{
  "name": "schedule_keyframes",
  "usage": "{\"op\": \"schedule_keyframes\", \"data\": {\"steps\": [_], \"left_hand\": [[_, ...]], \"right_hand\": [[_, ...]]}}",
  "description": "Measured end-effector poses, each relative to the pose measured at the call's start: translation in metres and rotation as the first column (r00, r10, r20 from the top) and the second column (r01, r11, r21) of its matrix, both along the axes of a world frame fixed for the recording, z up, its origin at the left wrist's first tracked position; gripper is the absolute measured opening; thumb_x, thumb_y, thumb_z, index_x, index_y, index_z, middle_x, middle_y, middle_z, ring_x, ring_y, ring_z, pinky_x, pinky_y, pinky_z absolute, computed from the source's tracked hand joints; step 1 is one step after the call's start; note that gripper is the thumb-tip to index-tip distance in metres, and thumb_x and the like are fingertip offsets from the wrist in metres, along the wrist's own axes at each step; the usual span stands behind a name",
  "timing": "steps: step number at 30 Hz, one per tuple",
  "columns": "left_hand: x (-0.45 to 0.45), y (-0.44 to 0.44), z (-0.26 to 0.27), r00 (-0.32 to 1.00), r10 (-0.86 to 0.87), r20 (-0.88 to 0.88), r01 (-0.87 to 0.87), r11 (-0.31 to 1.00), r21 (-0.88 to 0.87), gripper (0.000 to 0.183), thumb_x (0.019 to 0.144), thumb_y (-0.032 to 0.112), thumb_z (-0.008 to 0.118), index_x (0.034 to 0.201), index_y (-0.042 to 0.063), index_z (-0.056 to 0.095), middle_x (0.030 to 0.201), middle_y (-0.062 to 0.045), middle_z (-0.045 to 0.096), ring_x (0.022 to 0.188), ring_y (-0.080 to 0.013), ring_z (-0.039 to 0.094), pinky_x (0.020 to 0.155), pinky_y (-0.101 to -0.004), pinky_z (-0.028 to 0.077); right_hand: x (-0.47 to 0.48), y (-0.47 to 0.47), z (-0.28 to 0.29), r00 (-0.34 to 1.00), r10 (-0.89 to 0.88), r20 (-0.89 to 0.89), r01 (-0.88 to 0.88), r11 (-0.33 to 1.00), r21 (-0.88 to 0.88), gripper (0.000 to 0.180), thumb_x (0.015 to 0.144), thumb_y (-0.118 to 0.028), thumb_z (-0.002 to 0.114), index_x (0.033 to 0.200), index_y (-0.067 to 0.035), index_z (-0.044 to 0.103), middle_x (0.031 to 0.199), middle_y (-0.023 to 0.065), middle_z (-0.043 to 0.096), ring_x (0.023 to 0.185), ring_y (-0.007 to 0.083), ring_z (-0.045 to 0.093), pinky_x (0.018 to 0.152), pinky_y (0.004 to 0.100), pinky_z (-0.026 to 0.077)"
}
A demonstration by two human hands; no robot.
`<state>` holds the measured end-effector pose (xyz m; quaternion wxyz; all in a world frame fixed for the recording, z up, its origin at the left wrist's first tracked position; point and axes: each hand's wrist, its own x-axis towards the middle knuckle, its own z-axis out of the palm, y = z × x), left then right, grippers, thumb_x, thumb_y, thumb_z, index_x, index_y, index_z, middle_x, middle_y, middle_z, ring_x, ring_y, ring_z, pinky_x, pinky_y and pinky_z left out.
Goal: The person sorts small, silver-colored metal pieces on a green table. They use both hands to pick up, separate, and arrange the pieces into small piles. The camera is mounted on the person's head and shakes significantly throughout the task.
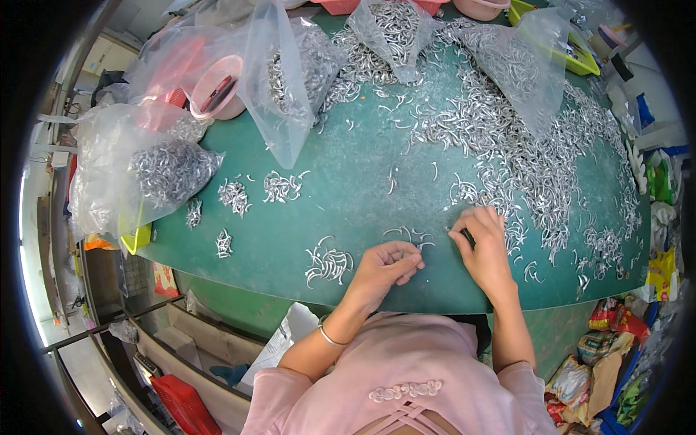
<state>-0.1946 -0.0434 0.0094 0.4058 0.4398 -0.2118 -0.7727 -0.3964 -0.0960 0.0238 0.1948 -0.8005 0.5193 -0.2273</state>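
Observation:
Curved silvery metal pieces lie in a large spread over the green tabletop. My left hand is low over the table near the front edge, fingers curled; a few curved pieces show at its fingertips, and whether it grips one cannot be told. To the right, my right hand rests at the near-left border of the spread, thumb and fingers bent, with something small and dark by the thumb that is unclear. A loose pile of curved pieces sits left of my left hand, and several smaller piles lie farther left.
Clear plastic bags of metal pieces stand at the left and along the back, one bag near the back middle. A pink bowl holds a red object. A yellow-green tray is at the back right. Packets lie beside the table at right.

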Motion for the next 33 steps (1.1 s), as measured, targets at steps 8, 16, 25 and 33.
{"op": "schedule_keyframes", "data": {"steps": [8,16,25,33], "left_hand": [[0.0,0.0,-0.006,0.997,0.069,0.038,-0.065,0.994,-0.086,0.01,0.094,0.01,0.057,0.101,0.003,0.058,0.082,-0.005,0.062,0.06,-0.006,0.044,0.052,-0.0196,0.031],[0.002,0.002,0.006,0.997,0.039,0.065,-0.034,0.997,-0.071,0.025,0.095,0.011,0.054,0.118,0.0,0.058,0.085,-0.006,0.064,0.066,-0.0076,0.048,0.056,-0.02,0.036],[0.002,0.003,-0.002,0.994,0.105,-0.025,-0.107,0.99,-0.088,0.028,0.095,0.01,0.055,0.119,-0.004,0.057,0.088,-0.004,0.064,0.077,-0.0088,0.057,0.068,-0.0213,0.046],[0.019,0.003,0.013,0.987,0.132,0.096,-0.122,0.987,-0.102,0.024,0.092,0.009,0.06,0.112,-0.004,0.062,0.092,-0.007,0.068,0.073,-0.0076,0.058,0.063,-0.0209,0.046]], "right_hand": [[0.019,-0.015,-0.003,0.997,-0.077,-0.01,0.075,0.984,-0.162,0.014,0.076,-0.007,0.069,0.087,-0.005,0.061,0.089,0.0082,0.055,0.089,0.0277,0.05,0.076,0.0388,0.037],[0.021,-0.004,-0.004,0.976,-0.045,0.213,0.048,0.999,-0.012,0.009,0.076,-0.001,0.068,0.081,-0.003,0.061,0.084,0.0088,0.058,0.082,0.0278,0.053,0.075,0.0372,0.039],[0.051,0.015,0.008,0.888,-0.084,0.451,-0.022,0.974,0.226,0.006,0.08,0.0,0.066,0.081,-0.001,0.06,0.08,0.0099,0.058,0.074,0.0249,0.053,0.071,0.0335,0.042],[0.054,0.02,0.012,0.848,-0.092,0.523,-0.067,0.959,0.276,0.004,0.082,0.0,0.063,0.085,0.0,0.06,0.083,0.01,0.059,0.077,0.0232,0.055,0.072,0.032,0.044]]}}
